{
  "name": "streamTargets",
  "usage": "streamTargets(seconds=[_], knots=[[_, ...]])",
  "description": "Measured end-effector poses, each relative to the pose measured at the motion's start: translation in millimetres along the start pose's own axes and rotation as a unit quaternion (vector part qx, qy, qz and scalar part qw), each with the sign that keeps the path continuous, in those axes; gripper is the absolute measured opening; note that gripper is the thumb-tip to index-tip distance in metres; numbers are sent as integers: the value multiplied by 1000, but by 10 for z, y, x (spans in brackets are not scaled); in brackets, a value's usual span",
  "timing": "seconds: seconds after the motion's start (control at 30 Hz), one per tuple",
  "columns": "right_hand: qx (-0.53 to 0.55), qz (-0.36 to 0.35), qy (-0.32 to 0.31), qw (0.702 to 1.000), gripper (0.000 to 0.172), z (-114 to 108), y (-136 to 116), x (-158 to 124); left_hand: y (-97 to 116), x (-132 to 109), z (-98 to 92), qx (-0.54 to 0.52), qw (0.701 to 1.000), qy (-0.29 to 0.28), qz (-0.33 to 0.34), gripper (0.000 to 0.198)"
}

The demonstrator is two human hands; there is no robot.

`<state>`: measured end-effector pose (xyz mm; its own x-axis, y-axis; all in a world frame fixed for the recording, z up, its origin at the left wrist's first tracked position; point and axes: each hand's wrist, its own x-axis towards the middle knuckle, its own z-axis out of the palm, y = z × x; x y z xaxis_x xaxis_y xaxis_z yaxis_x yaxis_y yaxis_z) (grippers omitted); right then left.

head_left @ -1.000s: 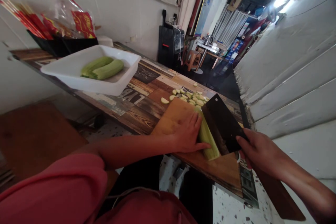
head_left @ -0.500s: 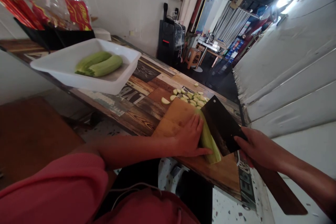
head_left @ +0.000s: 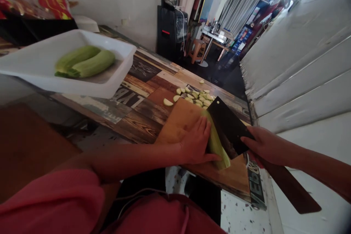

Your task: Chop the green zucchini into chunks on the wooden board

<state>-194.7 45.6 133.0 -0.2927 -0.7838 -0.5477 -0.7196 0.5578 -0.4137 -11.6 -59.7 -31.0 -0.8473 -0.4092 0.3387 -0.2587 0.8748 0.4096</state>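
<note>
A light green zucchini piece (head_left: pixel 215 140) lies lengthwise on a wooden cutting board (head_left: pixel 178 124). My left hand (head_left: pixel 196 140) presses it down from the left side, fingers at its far part and thumb near the cut front end. In my right hand (head_left: pixel 263 144) is a dark-bladed cleaver (head_left: pixel 226 126), gripped where blade and long brown handle meet. The blade stands tilted along the zucchini's right side; whether its edge touches the zucchini or the board cannot be made out. Beyond the board, several half-round zucchini slices (head_left: pixel 201 97) lie in a loose pile.
A white plastic tray (head_left: pixel 120 76) with two whole zucchinis (head_left: pixel 85 61) stands at the left of the wood-patterned table (head_left: pixel 139 119). Behind it are black holders (head_left: pixel 52 29) with red-labelled packets. A white wall (head_left: pixel 301 80) runs close on the right. A black machine (head_left: pixel 171 29) stands beyond the table.
The view has shifted slightly, so tray and background sit further left and higher. Both hands keep their grips, and the cleaver stays beside the zucchini with little visible movement.
</note>
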Motion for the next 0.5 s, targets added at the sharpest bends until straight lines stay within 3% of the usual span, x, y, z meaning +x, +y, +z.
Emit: streamTargets(seconds=[0.23,0.37,0.5], knots=[[-17,25,15,999,21,176,22,-30,-47,-18,18,-21,1000,2,11,134],[-62,25,21,998,18,405,-10,-5,-39,-22,-6,-28,1000,-5,3,135],[-140,5,108,984,16,682,27,29,-55,-13,-10,-30,999,-1,11,132]])
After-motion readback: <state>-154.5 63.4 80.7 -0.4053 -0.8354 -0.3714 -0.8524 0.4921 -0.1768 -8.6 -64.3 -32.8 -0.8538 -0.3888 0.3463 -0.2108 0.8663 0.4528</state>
